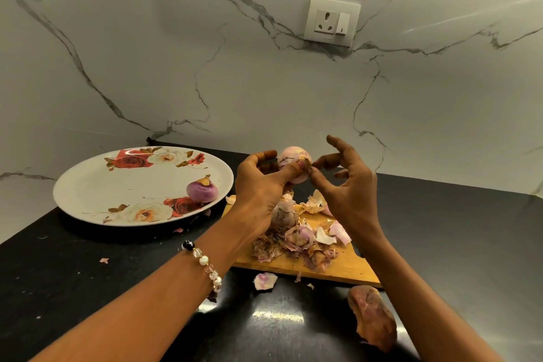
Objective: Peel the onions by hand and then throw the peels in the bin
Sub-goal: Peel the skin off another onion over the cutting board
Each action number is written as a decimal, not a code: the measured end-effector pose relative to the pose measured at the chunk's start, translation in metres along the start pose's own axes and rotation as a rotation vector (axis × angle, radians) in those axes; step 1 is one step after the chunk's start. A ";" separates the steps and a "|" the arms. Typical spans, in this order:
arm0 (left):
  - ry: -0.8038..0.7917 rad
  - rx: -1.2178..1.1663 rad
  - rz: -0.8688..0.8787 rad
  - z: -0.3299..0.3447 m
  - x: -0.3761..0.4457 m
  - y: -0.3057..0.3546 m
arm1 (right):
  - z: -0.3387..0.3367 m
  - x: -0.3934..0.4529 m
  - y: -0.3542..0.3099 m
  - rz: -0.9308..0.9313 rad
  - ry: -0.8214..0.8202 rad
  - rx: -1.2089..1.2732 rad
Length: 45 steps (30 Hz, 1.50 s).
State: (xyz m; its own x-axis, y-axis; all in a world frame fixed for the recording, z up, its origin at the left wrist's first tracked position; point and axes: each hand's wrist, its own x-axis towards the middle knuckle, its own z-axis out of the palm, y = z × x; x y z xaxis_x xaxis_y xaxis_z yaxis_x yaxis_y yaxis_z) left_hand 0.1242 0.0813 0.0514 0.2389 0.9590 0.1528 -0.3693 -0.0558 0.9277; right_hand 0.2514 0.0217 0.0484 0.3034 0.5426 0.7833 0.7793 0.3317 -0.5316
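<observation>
Left hand (pixel 260 185) curled round a pale, smooth, round onion (pixel 293 163), thumb across its front, holding it up above the wooden cutting board (pixel 338 269). Right hand (pixel 348 185) at the onion's tip, thumb and forefinger pinching a dry brown wisp of skin there, other fingers spread loose and raised. Beaded bracelet (pixel 205 261) of pearly and clear round beads on the left wrist.

Below the hands, on the flat tan board, a crumpled heap of papery peels (pixel 296 241), pink, purple and buff, thin and curling, with another dull, unpeeled-looking bulb (pixel 283 214) half hidden behind the left hand. Loose scraps on the black, glossy, speckled counter (pixel 73 273): a pale pink curved piece (pixel 264 281) just before the board, a large leathery brown peel (pixel 373 317) near the right forearm.

To the left, a round white plate (pixel 97 185) printed with red and cream roses, bearing one shiny purple peeled onion (pixel 202 191) near its right rim. Behind, white marble-veined wall (pixel 264 82) with a square socket (pixel 332 20)
</observation>
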 end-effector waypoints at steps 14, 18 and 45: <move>-0.063 -0.036 -0.100 -0.002 -0.002 0.007 | 0.000 0.004 0.006 -0.019 -0.058 0.011; -0.080 -0.113 -0.152 -0.003 -0.003 0.010 | -0.006 0.008 0.010 -0.024 -0.050 -0.004; -0.085 -0.088 -0.159 -0.005 0.000 0.008 | -0.007 0.006 0.001 -0.217 -0.060 -0.068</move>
State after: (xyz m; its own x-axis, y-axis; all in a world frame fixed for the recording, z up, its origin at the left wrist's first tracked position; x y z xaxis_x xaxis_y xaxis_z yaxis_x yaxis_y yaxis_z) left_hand 0.1169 0.0827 0.0569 0.3743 0.9265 0.0388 -0.3972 0.1223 0.9095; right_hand 0.2584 0.0196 0.0547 0.0929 0.5099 0.8552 0.8587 0.3938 -0.3281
